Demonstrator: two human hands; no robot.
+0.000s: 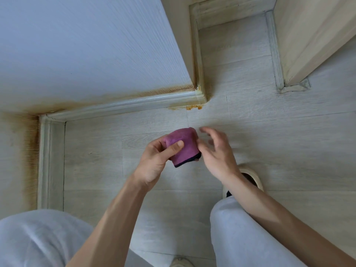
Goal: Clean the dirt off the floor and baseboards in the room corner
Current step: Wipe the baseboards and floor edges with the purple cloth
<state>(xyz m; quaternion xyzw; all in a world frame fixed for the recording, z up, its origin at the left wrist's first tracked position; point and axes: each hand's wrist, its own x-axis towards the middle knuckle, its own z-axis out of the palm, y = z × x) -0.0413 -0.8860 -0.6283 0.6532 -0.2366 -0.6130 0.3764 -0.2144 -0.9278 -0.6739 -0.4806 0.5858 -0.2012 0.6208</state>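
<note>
- Head view: the left hand (154, 160) holds a folded purple cloth (182, 146) above the floor (250, 132); thumb pressed on the cloth's upper face, fingers curled round its left side and underneath.
- Cloth has a dark hem along its lower edge and is clear of the floor, in mid-air between the two hands.
- The right hand (217, 151) is just beside the cloth's right edge; fingers spread and loosely bent, blurred. I cannot tell whether its lowest fingertip touches the dark hem.
- Baseboard (123, 106) runs along the wall ahead and turns at an outer corner; orange-brown dirt (194, 107) sits on the floor at the foot of that corner.
- Similar brown staining marks the wall (77, 45) just above the baseboard and down the left inner corner.
- Pale trouser legs at bottom; a light slipper (252, 177) on the floor behind the right forearm.
</note>
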